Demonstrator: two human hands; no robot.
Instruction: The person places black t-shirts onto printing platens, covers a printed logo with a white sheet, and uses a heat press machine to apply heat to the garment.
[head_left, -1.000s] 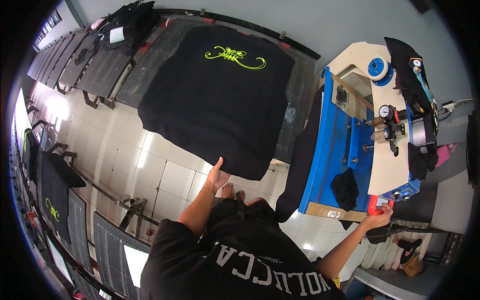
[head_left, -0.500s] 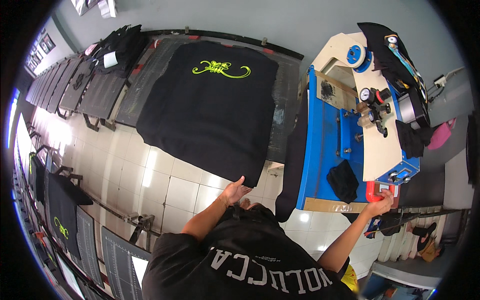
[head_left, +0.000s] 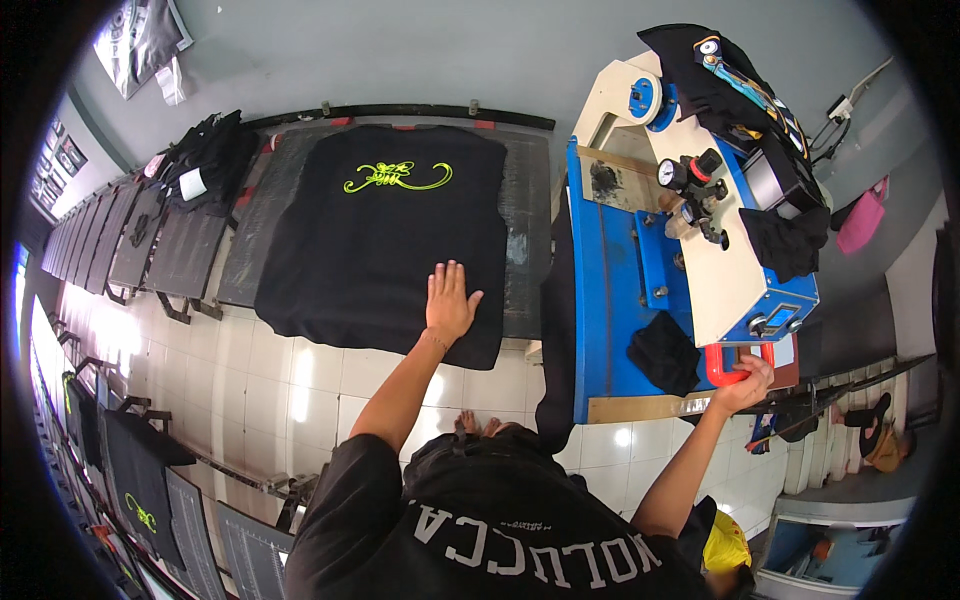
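Observation:
A black garment (head_left: 390, 240) with a shiny yellow-green scroll print (head_left: 400, 176) lies spread over a dark printing board. My left hand (head_left: 450, 303) rests flat on its lower right part, fingers extended and holding nothing. Off to the right stands a blue and cream heat press (head_left: 715, 290). My right hand (head_left: 745, 386) is closed around the red handle (head_left: 716, 370) at the press's near end; the fingertips are partly hidden. Close to that handle, a bunched black cloth (head_left: 664, 353) sits on the blue frame.
A row of dark boards (head_left: 195, 255) runs leftward, with a heap of black garments (head_left: 210, 160) on it. Another board row at lower left carries a printed black garment (head_left: 140, 485). Black fabric (head_left: 557, 330) hangs beside the press. A gauge (head_left: 672, 174) sits on the press.
My left hand has moved from the garment's near edge up onto its surface and now lies flat. My right hand stays at the red handle. The whole view has shifted.

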